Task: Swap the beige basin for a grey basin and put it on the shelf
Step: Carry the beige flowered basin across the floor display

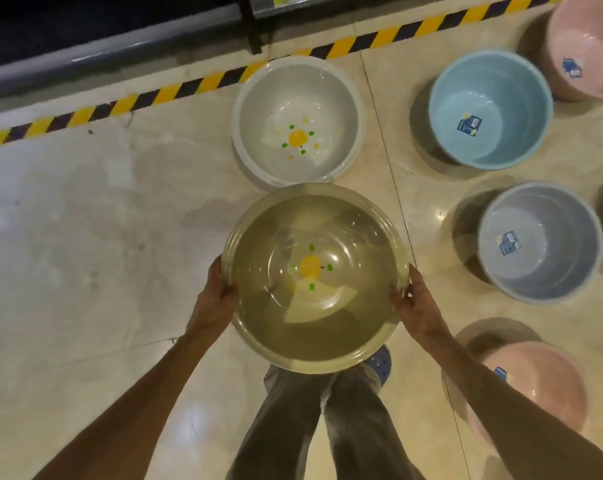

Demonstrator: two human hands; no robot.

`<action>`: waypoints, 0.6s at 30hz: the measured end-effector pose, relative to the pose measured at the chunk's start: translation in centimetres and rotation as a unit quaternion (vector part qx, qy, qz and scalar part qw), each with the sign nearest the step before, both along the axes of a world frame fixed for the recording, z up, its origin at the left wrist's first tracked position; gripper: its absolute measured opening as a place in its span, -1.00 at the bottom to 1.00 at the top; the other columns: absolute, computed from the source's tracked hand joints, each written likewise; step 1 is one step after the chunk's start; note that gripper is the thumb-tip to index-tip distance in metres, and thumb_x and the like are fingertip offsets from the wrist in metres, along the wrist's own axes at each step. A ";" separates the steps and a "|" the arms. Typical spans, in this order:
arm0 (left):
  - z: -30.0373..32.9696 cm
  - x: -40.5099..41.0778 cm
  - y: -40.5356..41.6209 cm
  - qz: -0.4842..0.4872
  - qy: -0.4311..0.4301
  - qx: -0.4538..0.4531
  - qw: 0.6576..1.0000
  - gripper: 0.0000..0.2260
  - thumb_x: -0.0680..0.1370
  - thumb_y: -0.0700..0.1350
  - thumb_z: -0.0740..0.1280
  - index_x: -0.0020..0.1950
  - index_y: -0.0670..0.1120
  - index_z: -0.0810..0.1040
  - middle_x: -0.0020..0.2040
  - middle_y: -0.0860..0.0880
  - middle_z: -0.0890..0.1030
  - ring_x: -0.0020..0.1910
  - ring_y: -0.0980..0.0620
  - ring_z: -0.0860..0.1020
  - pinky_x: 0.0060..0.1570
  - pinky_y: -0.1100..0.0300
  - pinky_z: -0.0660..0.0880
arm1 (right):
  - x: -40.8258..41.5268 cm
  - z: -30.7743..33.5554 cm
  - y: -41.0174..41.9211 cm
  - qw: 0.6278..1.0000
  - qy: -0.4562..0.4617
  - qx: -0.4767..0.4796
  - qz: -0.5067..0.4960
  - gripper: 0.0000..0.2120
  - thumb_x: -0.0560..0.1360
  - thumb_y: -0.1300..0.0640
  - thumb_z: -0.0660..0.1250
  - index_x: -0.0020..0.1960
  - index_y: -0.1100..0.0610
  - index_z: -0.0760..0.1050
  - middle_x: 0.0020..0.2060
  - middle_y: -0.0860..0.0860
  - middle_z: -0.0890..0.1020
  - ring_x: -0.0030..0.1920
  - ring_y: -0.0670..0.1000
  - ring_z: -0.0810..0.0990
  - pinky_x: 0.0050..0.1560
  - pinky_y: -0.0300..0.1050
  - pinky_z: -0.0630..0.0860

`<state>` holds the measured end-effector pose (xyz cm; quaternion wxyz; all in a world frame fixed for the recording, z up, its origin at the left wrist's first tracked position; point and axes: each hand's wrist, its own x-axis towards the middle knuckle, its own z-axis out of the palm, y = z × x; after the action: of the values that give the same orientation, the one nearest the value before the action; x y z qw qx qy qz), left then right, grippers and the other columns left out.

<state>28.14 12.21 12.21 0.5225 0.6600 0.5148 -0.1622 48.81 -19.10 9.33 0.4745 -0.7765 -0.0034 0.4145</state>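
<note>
I hold a beige basin (345,327) with a yellow and green flower print above the floor, over my legs. My left hand (217,292) grips its left rim and my right hand (414,303) grips its right rim. Just beyond it a light grey basin (268,109) with the same flower print rests on the floor, looking like a small nested stack. The dark shelf base (120,46) runs across the top, behind the yellow and black striped tape (189,88).
To the right on the floor stand a light blue tub (490,109), a grey-blue tub (542,244), a pink tub (587,46) at the top corner and a pink basin (535,382) near my right arm. A black shelf post (251,22) stands at top centre.
</note>
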 end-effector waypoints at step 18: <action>-11.1 -0.6 0.5 0.099 0.079 0.008 0.992 -0.40 0.71 0.01 0.25 0.70 0.04 0.07 0.52 -0.13 0.47 0.41 -0.22 0.53 0.34 -0.16 0.50 | 2.4 -11.2 4.6 0.986 0.053 -0.135 0.085 -0.22 0.61 0.10 0.42 0.68 0.05 0.05 0.31 0.00 0.49 0.31 0.08 0.55 0.22 -0.06 0.45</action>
<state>27.55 12.70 1.15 0.4886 0.5949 0.6187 -0.1566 51.22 -14.50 -1.89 0.3284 -0.8072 0.0116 0.4903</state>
